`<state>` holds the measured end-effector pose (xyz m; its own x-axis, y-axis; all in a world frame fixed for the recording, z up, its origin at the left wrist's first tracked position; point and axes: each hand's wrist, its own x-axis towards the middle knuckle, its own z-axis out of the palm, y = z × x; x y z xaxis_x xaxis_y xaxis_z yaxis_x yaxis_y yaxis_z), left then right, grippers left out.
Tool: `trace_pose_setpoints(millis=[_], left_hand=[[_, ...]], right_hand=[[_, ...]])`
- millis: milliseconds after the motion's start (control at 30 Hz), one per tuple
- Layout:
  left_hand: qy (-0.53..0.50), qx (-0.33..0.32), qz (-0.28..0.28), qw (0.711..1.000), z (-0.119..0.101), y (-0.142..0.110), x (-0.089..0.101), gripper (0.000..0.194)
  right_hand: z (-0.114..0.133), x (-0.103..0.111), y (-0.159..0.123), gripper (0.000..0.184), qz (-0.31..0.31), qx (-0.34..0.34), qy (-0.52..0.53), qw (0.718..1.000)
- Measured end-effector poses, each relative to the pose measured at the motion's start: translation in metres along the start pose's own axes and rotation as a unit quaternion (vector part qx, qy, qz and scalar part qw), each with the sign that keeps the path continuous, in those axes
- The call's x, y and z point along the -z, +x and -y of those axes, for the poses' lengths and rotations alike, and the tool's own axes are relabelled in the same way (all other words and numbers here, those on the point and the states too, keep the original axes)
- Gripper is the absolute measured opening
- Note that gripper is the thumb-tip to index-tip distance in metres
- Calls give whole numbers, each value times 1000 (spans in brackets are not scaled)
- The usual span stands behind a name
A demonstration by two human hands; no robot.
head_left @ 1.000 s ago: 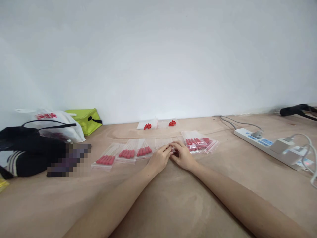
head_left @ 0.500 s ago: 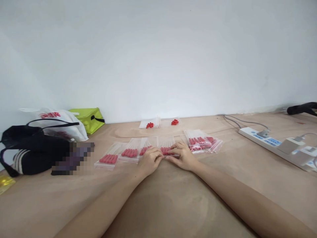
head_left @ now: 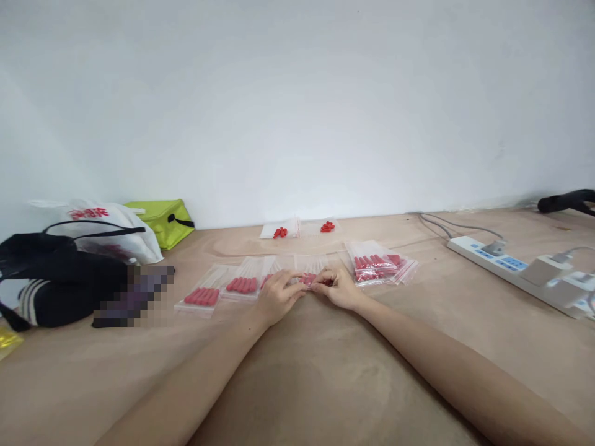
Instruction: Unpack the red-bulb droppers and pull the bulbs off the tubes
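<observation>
Small clear zip bags of red capsules lie in a row on the tan table (head_left: 325, 384). My left hand (head_left: 277, 295) and my right hand (head_left: 338, 287) meet over one bag (head_left: 310, 272) in the middle of the row, fingers curled and pinching its near edge. Left of my hands lie two filled bags (head_left: 202, 296) (head_left: 242, 285). A stack of filled bags (head_left: 377, 262) sits just right of my right hand. Near the wall lie two more bags with a few red capsules, one on the left (head_left: 279, 232) and one on the right (head_left: 327, 227).
At the left stand a black bag (head_left: 60, 282), a white plastic bag (head_left: 100, 230) and a lime green pouch (head_left: 162, 220). A white power strip (head_left: 520, 272) with plugs and cables runs along the right. A black object (head_left: 564, 201) lies at the far right by the wall.
My left hand slid slightly left along the bag's edge while my right hand stayed pinching it. The view shifted a little.
</observation>
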<state>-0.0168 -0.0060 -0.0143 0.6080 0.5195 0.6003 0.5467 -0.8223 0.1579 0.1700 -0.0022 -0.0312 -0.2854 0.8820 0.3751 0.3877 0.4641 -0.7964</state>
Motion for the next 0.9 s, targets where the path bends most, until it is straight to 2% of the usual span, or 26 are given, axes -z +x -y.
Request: trace_pose_setpoints(millis=[233, 433, 633, 900], left_hand=[[54, -27, 19, 998, 3, 2, 0, 22], [39, -7, -6, 999, 2, 1, -2, 18], [34, -9, 6, 999, 2, 2, -3, 20], [95, -99, 10, 991, 2, 3, 0, 25]], right_hand=[[-2, -1, 1, 12, 2, -35, 29, 999], [0, -1, 1, 15, 6, -42, 35, 999], [1, 1, 2, 19, 19, -37, 45, 998], [-1, -1, 0, 10, 13, -60, 39, 997]])
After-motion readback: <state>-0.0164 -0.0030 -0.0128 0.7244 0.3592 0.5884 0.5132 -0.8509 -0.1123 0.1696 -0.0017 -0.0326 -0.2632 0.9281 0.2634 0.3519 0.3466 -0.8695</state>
